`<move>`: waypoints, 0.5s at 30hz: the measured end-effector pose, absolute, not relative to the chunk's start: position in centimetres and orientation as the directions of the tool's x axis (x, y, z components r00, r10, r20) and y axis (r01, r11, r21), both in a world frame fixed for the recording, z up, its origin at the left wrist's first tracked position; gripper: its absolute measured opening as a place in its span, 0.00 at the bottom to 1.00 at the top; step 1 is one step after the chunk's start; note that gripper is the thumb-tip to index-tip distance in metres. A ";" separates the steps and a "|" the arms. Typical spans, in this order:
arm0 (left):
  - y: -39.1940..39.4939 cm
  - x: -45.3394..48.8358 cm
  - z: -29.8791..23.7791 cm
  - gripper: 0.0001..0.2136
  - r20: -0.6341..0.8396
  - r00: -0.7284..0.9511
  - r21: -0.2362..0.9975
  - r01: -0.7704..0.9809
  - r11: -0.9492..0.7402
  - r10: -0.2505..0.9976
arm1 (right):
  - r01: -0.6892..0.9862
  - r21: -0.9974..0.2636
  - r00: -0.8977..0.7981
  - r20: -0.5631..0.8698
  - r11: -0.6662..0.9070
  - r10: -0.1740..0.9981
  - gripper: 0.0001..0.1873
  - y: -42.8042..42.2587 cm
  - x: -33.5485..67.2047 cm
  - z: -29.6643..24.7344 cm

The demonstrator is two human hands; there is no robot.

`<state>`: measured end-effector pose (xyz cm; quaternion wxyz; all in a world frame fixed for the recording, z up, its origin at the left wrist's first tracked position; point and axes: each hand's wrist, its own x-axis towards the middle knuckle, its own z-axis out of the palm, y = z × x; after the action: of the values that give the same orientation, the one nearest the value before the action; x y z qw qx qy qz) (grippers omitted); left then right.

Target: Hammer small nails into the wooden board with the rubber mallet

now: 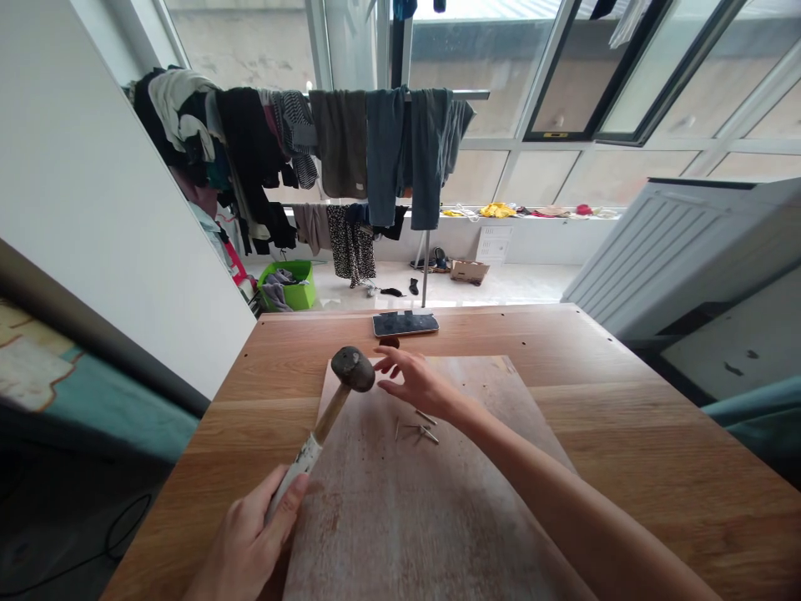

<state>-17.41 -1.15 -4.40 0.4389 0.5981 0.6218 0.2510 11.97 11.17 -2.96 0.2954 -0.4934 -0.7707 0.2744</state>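
Note:
My left hand [259,526] is closed around the pale handle of a rubber mallet [354,370], whose dark head is raised over the far left part of a worn wooden board [375,517]. Reaching over the board, my right hand [410,380] has its fingers apart beside the mallet head, and nothing shows in them. Several nails [427,434] lie loose on the board, nearer to me than my right hand. Just beyond my fingers is a small dark round object [389,342], partly hidden.
The board rests on a wooden table [626,434]. A phone [405,323] lies near the table's far edge. Beyond stand a rack of hanging clothes [388,150] and a green basket [300,292]. White cabinet panels [106,184] rise on the left.

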 end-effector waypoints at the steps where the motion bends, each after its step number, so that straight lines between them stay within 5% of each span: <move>1: -1.3 -17.5 -4.3 0.30 -0.254 0.097 0.838 0.518 0.169 0.962 | 0.620 -0.697 -0.331 0.185 0.360 0.926 0.28 11.1 12.7 -2.5; 6: -2.1 -18.4 -3.8 0.29 -0.276 0.053 0.847 0.485 0.217 0.960 | 0.748 -0.578 -0.339 0.089 0.326 0.936 0.11 9.2 16.0 0.2; 15: -2.0 -18.6 -4.1 0.32 -0.340 0.005 0.852 0.425 0.306 0.940 | 0.773 -0.520 -0.432 -0.012 0.364 0.902 0.12 7.4 14.9 -0.3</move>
<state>-18.63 -2.04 -4.08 0.4775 0.5238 0.6518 0.2698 14.88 7.40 -0.28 0.1392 -0.5143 -0.8139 0.2317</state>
